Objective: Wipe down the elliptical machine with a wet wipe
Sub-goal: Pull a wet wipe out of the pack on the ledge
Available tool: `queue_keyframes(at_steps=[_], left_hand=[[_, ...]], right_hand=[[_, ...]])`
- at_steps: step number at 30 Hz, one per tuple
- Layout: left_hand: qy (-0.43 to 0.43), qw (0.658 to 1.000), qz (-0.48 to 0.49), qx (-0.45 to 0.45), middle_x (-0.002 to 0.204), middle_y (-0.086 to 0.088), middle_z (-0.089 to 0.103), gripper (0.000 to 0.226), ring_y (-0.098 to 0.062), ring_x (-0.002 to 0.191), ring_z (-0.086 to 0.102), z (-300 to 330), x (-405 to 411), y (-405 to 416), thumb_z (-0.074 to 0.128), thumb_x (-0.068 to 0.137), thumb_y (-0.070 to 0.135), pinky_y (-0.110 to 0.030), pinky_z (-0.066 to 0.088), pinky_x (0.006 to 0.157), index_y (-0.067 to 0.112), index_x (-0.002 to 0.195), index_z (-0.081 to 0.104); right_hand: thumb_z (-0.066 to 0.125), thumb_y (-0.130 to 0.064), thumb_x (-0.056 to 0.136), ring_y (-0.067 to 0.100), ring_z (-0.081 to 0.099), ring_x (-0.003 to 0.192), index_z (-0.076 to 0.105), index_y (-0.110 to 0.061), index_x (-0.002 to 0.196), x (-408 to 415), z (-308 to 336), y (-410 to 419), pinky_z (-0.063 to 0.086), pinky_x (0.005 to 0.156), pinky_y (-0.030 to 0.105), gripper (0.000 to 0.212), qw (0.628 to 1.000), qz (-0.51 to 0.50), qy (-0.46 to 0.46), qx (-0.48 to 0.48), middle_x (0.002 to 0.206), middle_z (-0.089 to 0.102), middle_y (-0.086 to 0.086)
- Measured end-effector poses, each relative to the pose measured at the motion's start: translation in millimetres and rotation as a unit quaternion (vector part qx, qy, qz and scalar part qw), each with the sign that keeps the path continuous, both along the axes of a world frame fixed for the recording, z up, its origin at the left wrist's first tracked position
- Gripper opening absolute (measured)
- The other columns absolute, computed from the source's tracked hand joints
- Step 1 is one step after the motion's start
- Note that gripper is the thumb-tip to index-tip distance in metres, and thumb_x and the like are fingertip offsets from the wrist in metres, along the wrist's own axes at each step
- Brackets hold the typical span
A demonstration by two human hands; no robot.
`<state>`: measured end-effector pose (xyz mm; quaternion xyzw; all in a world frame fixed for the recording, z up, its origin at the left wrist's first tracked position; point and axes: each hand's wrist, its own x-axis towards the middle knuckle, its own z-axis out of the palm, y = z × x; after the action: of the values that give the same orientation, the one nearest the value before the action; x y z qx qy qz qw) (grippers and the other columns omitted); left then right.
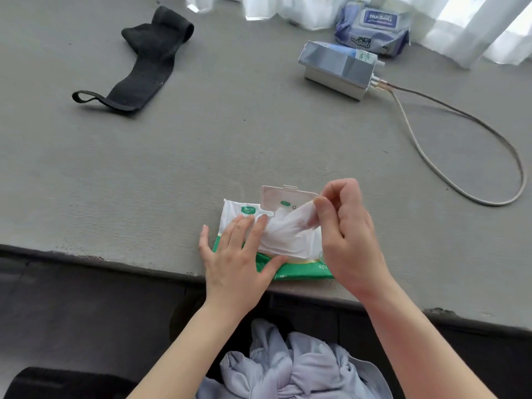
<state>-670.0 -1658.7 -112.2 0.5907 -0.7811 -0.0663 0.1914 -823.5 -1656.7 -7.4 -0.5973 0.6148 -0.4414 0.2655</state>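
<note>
Currently the step is drawing a wet wipe (290, 223) from the pack (299, 272), which lies at the near edge of the desk (230, 139) with its lid (285, 198) raised. Left hand (239, 254) presses flat on the pack, fingers straight. Right hand (345, 226) fingers pinch the wipe, its lower part not yet out of the opening. Next move likely requires pulling upward until the sheet separates.

R hand (347, 226) pinches wet wipe (288, 226).
</note>
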Motion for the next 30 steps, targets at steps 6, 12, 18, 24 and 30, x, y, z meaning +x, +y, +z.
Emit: queue_keyframes(at_steps=[6, 12, 18, 24, 30], left_hand=[[0.006, 1.000, 0.001, -0.002, 0.130, 0.001, 0.061, 0.070, -0.019, 0.126, 0.055, -3.1, 0.6, -0.1, 0.044, 0.081, 0.071, -0.062, 0.021, 0.109, 0.021, 0.128, 0.059], [-0.008, 1.000, -0.007, 0.000, 0.128, -0.001, 0.061, 0.069, -0.021, 0.124, 0.056, 1.4, 0.4, 0.1, 0.042, 0.082, 0.068, -0.066, 0.018, 0.108, 0.021, 0.127, 0.062], [-0.015, 1.000, -0.004, 0.002, 0.128, 0.001, 0.063, 0.068, -0.019, 0.124, 0.057, 2.2, 0.6, -0.2, 0.044, 0.080, 0.069, -0.064, 0.018, 0.109, 0.021, 0.125, 0.063], [0.000, 1.000, 0.004, -0.007, 0.129, 0.002, 0.062, 0.063, -0.018, 0.125, 0.056, -0.5, -0.9, -0.1, 0.051, 0.078, 0.066, -0.060, 0.016, 0.110, 0.022, 0.122, 0.064], [0.003, 1.000, 0.007, -0.010, 0.129, 0.003, 0.062, 0.065, -0.017, 0.124, 0.056, 0.0, -0.6, 0.8, 0.048, 0.080, 0.068, -0.060, 0.016, 0.110, 0.023, 0.125, 0.061]], right_hand=[[0.042, -0.007, 0.098, 0.000, 0.041, 0.066, 0.035, -0.031, 0.093, -14.6, 47.1, -10.5, 0.036, 0.064, 0.012, 0.026, 0.986, -0.038, 0.035, -0.156, 0.075, 0.044, -0.020], [0.053, -0.006, 0.095, -0.003, 0.042, 0.058, 0.053, -0.006, 0.094, -26.0, 41.3, -7.8, 0.033, 0.059, 0.009, 0.000, 0.981, 0.033, 0.138, -0.130, 0.071, 0.044, -0.018], [0.048, -0.029, 0.098, 0.026, 0.062, 0.093, 0.065, -0.023, 0.109, -2.9, -21.3, -15.4, 0.042, 0.068, 0.031, 0.021, 0.878, 0.159, 0.427, 0.144, 0.104, 0.059, -0.005], [0.049, -0.029, 0.095, 0.027, 0.059, 0.106, 0.061, -0.020, 0.110, 11.0, -34.3, -29.6, 0.033, 0.070, 0.031, 0.021, 0.859, 0.107, 0.443, 0.235, 0.114, 0.061, 0.002], [0.047, -0.029, 0.098, 0.024, 0.054, 0.087, 0.055, -0.021, 0.110, 8.4, -14.5, -19.4, 0.030, 0.067, 0.031, 0.016, 0.894, 0.138, 0.373, 0.206, 0.106, 0.047, -0.005]])
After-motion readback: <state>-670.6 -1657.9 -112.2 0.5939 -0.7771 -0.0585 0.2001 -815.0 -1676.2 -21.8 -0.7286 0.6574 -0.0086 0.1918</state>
